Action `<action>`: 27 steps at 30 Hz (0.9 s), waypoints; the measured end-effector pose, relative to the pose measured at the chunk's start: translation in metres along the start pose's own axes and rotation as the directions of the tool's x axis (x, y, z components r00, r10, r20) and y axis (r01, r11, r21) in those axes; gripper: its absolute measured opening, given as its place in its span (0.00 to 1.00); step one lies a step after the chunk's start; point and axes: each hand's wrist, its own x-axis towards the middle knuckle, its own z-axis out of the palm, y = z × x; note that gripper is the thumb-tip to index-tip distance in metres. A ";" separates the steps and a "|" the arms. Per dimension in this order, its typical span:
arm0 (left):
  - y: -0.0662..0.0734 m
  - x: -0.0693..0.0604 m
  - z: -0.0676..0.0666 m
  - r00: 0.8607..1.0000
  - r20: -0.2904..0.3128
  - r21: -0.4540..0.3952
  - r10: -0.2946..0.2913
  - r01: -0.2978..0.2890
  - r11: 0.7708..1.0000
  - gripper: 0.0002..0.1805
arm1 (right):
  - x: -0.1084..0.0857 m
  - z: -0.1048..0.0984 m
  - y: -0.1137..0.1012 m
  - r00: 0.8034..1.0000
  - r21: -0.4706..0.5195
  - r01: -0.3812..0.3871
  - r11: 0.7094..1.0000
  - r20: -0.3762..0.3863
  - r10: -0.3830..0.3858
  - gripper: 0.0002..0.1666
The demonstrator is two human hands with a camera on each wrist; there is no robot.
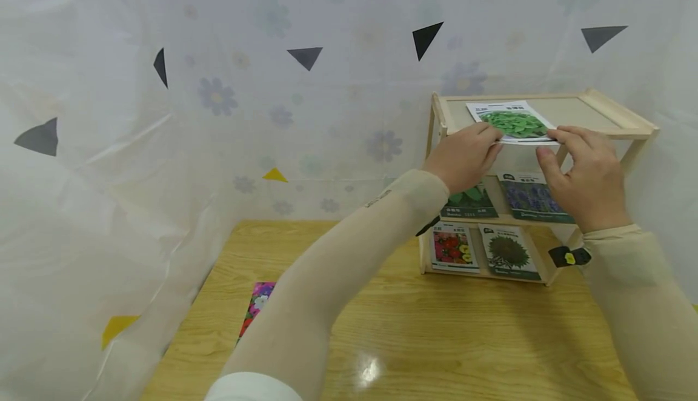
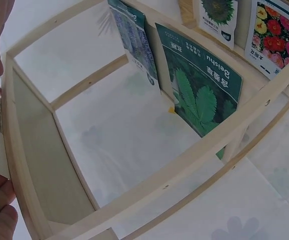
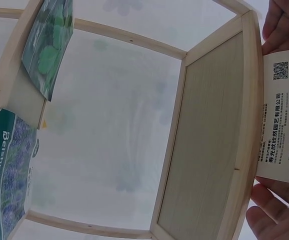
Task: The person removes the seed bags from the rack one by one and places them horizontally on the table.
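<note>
On the top board of a small wooden rack (image 1: 578, 110) lies a white seed packet (image 1: 512, 122) with green leaves pictured on it. Its near edge sticks out past the front rail. My left hand (image 1: 463, 155) pinches the near left corner between thumb and fingers. At the near right corner, my right hand (image 1: 586, 174) pinches the packet the same way. From below, the right wrist view shows the packet's printed back (image 3: 279, 115) with a QR code, beyond the rail and between the two hands.
Lower on the rack stand a green leaf packet (image 2: 199, 85), a purple flower packet (image 3: 14, 175), a red and yellow flower packet (image 1: 454, 248) and a dark spiky plant packet (image 1: 509, 252). A colourful flower packet (image 1: 256, 307) lies on the wooden table (image 1: 414, 328), partly behind the left arm.
</note>
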 end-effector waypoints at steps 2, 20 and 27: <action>-0.001 -0.001 0.000 1.000 -0.007 0.008 0.010 -0.010 1.000 0.20 | 0.000 0.000 0.000 1.000 0.004 0.004 1.000 -0.006 -0.004 0.25; -0.005 -0.016 -0.004 0.998 -0.041 -0.027 0.050 -0.052 0.998 0.20 | -0.007 0.000 -0.010 0.999 0.003 0.024 1.000 -0.022 -0.024 0.24; -0.007 -0.020 -0.001 0.995 -0.079 -0.054 0.063 -0.067 0.996 0.19 | -0.011 0.000 -0.011 0.999 0.020 0.039 0.999 -0.025 -0.039 0.23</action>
